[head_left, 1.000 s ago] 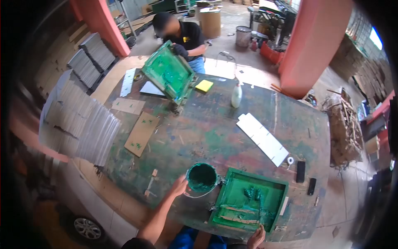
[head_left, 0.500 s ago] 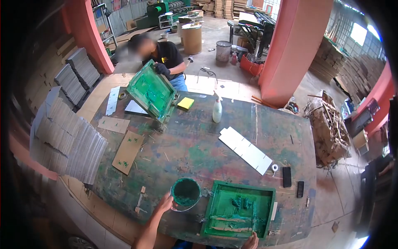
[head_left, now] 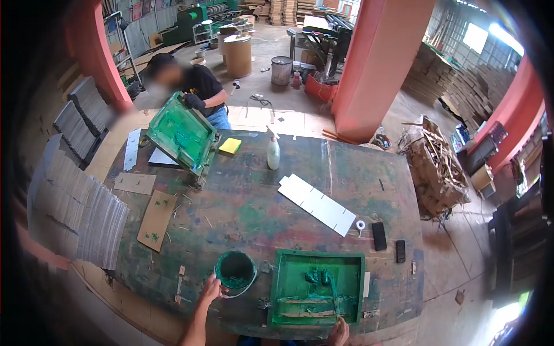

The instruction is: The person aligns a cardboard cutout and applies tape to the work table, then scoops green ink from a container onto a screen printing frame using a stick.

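My left hand (head_left: 213,288) is closed on the rim of a small bucket (head_left: 236,263), whose inside is coated with dark green paint. The bucket stands on the table or just above it; I cannot tell which. Beside it lies a shallow green screen-printing frame (head_left: 362,277) with thick green paint lumps (head_left: 317,278) on its mesh. My right hand (head_left: 339,333), at the frame's near edge, is wrapped round a paint-covered spatula (head_left: 334,301). The spatula's far end reaches the right-hand lump. Brownish strips show through the green near the frame's front.
Across the stained table (head_left: 242,202), a person (head_left: 202,86) in a dark glove tilts another green frame (head_left: 179,135). Around lie a spray bottle (head_left: 273,153), white card (head_left: 317,205), brown cardboard (head_left: 156,221), tape roll (head_left: 360,225) and phones (head_left: 378,236). Cardboard stacks (head_left: 86,207) stand left.
My view has turned to the right, so everything appears further left. The spatula's far end has come closer to the paint lump. Both hands keep their hold.
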A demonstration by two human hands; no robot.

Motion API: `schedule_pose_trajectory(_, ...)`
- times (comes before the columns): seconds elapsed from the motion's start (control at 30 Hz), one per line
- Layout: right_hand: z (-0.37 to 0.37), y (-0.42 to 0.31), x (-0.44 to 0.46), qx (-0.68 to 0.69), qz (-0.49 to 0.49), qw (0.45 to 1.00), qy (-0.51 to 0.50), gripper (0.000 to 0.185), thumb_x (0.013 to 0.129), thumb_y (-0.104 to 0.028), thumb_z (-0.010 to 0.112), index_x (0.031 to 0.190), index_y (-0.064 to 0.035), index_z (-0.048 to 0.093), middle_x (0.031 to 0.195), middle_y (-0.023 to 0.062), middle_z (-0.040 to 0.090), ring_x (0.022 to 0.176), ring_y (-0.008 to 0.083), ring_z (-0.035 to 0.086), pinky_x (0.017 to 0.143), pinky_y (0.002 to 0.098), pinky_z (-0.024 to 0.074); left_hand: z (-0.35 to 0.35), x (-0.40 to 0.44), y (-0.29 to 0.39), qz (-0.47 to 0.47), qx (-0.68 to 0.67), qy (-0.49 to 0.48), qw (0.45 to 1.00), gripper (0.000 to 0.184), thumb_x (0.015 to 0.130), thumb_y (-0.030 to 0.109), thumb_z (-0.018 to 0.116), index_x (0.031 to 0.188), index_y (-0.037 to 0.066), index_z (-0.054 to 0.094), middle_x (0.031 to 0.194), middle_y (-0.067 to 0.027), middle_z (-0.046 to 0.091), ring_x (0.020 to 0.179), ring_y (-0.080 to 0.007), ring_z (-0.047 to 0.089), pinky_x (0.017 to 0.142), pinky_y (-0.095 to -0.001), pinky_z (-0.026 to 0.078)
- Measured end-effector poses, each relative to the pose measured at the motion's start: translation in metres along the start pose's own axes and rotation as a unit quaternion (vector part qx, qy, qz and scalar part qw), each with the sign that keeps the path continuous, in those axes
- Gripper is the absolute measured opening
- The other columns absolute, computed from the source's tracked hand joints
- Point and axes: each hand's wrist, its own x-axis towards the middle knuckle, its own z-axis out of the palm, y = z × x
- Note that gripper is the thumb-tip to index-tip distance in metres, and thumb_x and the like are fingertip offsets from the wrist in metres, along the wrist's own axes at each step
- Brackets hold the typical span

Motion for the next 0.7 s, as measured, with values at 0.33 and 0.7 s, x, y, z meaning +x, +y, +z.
schedule_pose_trajectory(0.33,-0.006,0.028,0.004,-0.252,-0.178,0.951,0.012,0.037,0.095,-0.01,0.056,0.132,-0.007,0.061,0.117,0.0201,0.066,0.106,0.0351,0.063,0.093,0.0439,0.0496,-0.019,0.019,-0.024,-0.006,0.022,-0.035,0.999,0.042,0.093,0.005,0.033,0.134,0.004,0.046,0.083,-0.014,0.064,0.06,-0.0194,0.066,0.052,-0.0438,0.064)
schedule_pose_trajectory(0.7,0.001,0.018,0.009,-0.148,-0.132,0.979,0.037,0.034,0.095,-0.014,0.056,0.128,-0.0081,0.062,0.11,0.0197,0.066,0.103,0.0376,0.063,0.089,0.045,0.0498,-0.013,0.017,-0.016,-0.018,0.033,-0.021,0.999,0.033,0.09,0.01,0.039,0.121,0.006,0.052,0.073,-0.0171,0.068,0.041,-0.0122,0.048,0.037,-0.0278,0.044)
